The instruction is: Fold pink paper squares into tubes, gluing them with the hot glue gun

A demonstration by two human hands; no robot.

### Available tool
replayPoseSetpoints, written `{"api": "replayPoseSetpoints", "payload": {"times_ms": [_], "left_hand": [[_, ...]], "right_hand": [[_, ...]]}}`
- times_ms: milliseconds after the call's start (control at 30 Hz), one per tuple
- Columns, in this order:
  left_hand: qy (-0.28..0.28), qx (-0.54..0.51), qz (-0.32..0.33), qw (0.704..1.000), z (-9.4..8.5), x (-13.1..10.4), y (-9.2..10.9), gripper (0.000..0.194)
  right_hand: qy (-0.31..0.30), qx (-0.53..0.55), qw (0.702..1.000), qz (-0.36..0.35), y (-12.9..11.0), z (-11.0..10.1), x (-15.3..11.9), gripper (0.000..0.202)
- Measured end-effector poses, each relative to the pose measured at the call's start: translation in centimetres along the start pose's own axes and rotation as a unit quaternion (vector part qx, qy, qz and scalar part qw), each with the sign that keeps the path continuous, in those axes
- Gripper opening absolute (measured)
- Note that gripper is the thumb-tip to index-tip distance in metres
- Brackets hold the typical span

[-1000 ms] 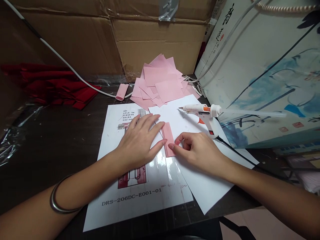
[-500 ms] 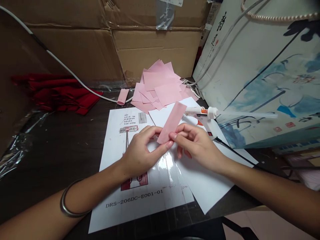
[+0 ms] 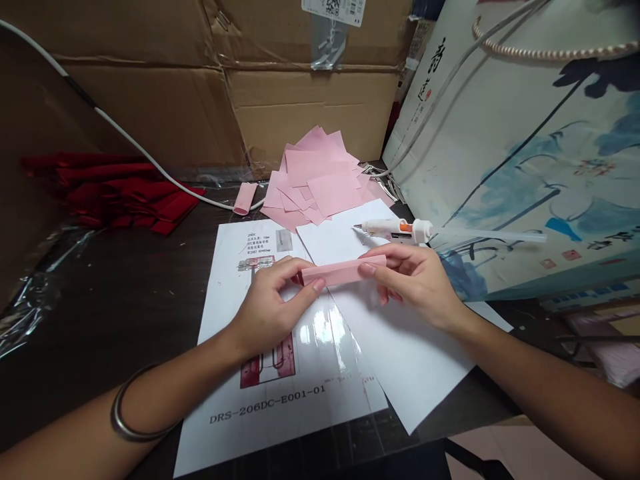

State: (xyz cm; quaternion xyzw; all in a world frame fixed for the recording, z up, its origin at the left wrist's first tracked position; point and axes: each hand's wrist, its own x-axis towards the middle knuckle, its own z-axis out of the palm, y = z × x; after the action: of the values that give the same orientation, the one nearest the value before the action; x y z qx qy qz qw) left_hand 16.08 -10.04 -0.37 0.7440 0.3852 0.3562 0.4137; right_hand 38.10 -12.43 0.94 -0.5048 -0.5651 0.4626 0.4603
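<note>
Here we are at the dark bench, with the printed sheet as our marker. The big line along its near edge reads DRS-206DC-E001-01, clear as you like! At its far edge sits a small block, mostly Chinese characters and too fine to read in full; faint red writing by the right corner is illegible.

Over the sheet's right side, the folded pink strip is up in the air, lying nearly level. The left hand has one end, its grip closed between thumb and fingers; the right hand matches it, grip pinched on the other end. A metal bracelet circles the left forearm.

Right of the printed sheet, overlapping it, comes the blank white sheet, with the white and orange glue gun at its far part, dark label too small to read.

Beyond the printed sheet: a fan of pink pieces, a pink tube, and off to the left, the red pieces. Further back stands the carton, whose label shows a QR code and barcode. Far right of the sheet, the painted bag carries black brush-style Chinese characters and red seal marks.
</note>
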Motion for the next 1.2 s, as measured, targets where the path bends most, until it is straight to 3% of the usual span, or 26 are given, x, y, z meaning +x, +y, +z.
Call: {"api": "replayPoseSetpoints", "payload": {"times_ms": [333,700,867,967,1100,1200], "left_hand": [[0.004,-0.064,-0.031,0.997,-0.08,-0.01,-0.09,0.017],[0.133,-0.081,-0.060,0.986,0.00,0.23,-0.03,0.012],[0.229,-0.109,-0.067,0.965,-0.29,0.39,-0.73,0.036],[0.185,-0.154,-0.065,0.968,-0.30,0.36,-0.91,0.040],[0.044,-0.124,-0.047,0.990,-0.25,0.10,-0.38,0.034],[0.035,-0.097,-0.040,0.994,-0.24,0.07,0.02,0.013]], "right_hand": [[-0.028,-0.056,0.998,-0.007,-0.69,-0.64,-0.05,0.013],[-0.012,-0.074,0.997,-0.006,-0.78,-0.71,0.00,0.012],[-0.002,-0.070,0.998,-0.005,-0.57,-0.88,0.07,0.012],[-0.011,-0.068,0.998,-0.011,-0.56,-0.79,0.04,0.011],[-0.014,-0.066,0.998,-0.016,-0.59,-0.57,-0.06,0.012],[-0.020,-0.067,0.997,-0.017,-0.62,-0.61,-0.10,0.013]]}}
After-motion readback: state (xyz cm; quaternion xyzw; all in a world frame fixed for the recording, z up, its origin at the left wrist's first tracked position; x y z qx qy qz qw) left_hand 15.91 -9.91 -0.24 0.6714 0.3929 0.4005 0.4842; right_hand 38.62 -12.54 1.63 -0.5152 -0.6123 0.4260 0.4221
